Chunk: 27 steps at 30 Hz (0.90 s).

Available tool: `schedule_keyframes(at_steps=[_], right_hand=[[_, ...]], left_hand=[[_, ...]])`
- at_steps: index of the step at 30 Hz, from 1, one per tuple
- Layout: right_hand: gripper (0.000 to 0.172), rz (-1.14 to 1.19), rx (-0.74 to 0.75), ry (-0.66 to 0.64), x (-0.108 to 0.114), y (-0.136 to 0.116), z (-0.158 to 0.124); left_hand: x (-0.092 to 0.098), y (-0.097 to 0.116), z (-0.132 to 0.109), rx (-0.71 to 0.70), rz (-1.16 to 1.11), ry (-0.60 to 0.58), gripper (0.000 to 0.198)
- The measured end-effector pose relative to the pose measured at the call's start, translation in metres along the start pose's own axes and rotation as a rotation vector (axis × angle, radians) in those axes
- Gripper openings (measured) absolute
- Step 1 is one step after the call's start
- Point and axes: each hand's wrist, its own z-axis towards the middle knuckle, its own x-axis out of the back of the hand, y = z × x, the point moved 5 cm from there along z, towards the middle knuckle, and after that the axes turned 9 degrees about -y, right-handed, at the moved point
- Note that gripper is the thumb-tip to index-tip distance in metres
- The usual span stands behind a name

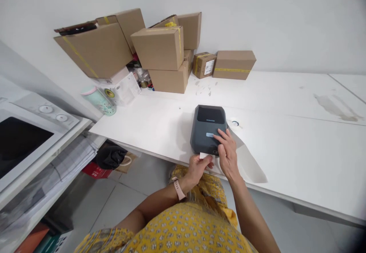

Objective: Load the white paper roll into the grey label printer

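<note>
A dark grey label printer lies near the front edge of the white table, its lid closed. A white paper label sticks out of its front edge. My left hand pinches this label between thumb and fingers, just below the printer. My right hand rests on the printer's front right part, fingers spread; one fingertip is at the light strip on the lid. Beside the right hand, a white paper sheet curves over the table. A small round white item with a dark ring lies right of the printer.
Cardboard boxes are stacked at the back left; two smaller boxes, one a long box, stand by the wall. A mint tumbler stands near the table's left end. A microwave sits on a shelf at far left.
</note>
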Motion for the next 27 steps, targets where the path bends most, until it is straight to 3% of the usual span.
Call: schedule_keyframes(at_steps=[6,11,15,19,22,25,27], right_hand=[[0.036,-0.283,-0.009,-0.046,-0.002,-0.010,0.002],[0.023,-0.513,-0.020,0.076,0.000,-0.032,0.013],[0.018,-0.536,-0.001,0.117,-0.002,-0.038,0.019],[0.021,-0.456,-0.033,0.074,-0.004,-0.030,0.019],[0.027,-0.294,-0.084,0.030,-0.004,-0.018,0.011],[0.043,0.019,-0.175,0.032,-0.004,-0.002,-0.004],[0.052,0.185,-0.249,0.092,-0.003,0.006,-0.014]], left_hand=[[0.004,-0.007,0.004,-0.031,0.042,-0.027,0.048],[0.005,-0.007,0.007,-0.010,0.106,-0.020,0.055],[0.008,-0.006,-0.002,-0.072,0.184,-0.025,0.055],[0.026,0.011,-0.022,-0.278,0.352,0.202,0.055],[0.037,0.033,-0.029,-0.448,0.361,0.315,0.039],[0.038,0.053,-0.023,-0.531,0.366,0.286,0.045],[0.034,0.058,-0.014,-0.492,0.363,0.208,0.055]])
